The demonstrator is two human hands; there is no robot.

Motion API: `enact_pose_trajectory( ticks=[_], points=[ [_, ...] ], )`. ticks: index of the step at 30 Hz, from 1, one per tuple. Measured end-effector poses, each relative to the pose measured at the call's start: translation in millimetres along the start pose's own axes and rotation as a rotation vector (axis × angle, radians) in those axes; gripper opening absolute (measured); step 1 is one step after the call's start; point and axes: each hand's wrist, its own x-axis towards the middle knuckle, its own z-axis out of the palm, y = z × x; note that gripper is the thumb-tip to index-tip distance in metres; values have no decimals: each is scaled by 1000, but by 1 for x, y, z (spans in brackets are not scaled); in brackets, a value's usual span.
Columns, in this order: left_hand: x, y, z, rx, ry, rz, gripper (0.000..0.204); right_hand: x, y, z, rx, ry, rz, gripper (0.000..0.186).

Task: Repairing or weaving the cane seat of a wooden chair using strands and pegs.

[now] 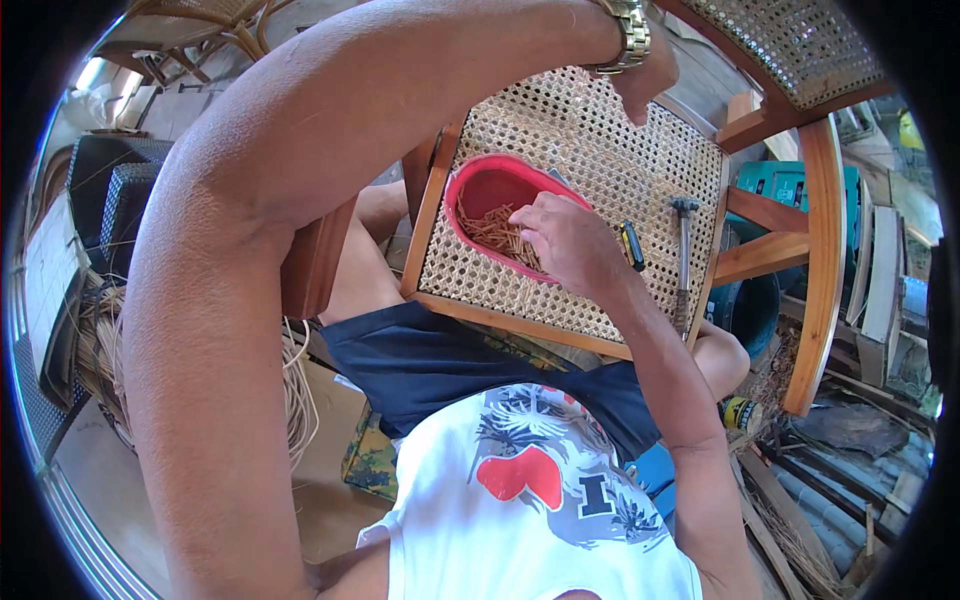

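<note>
A red oval tub [458,190] holding several thin wooden pegs [490,228] sits on the woven cane seat [560,120] of a wooden chair. My right hand [570,240] reaches over the tub's right rim, its fingers bent together at the pegs; whatever is between the fingertips is hidden. My left arm arches across the top of the view, a gold watch [632,40] on its wrist. Beyond the watch, my left hand [648,85] hangs over the seat's far part, near the chair's back, most of its fingers out of sight.
A hammer [684,250] and a small black-and-yellow tool [632,246] lie on the seat, right of the tub. The chair's wooden leg [815,270] stands to the right, before a teal crate [775,182]. Cane strands [105,350] and scrap wood [880,270] lie around.
</note>
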Motion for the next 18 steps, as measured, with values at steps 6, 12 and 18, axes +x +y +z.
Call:
enact_pose_trajectory(
  ticks=[6, 12, 18],
  points=[
    [-27, -6, -25, -90, -87, -69, 59, 8, -6, 10, -35, 6, -16, 28],
    [-33, -9, -26, -89, -36, -84, 62, 11, -2, 10, -38, -21, -6, 19],
    [-35, -12, -26, -71, -51, -119, 61, 10, 6, -10, 355, -66, 167, 8]
  ],
)
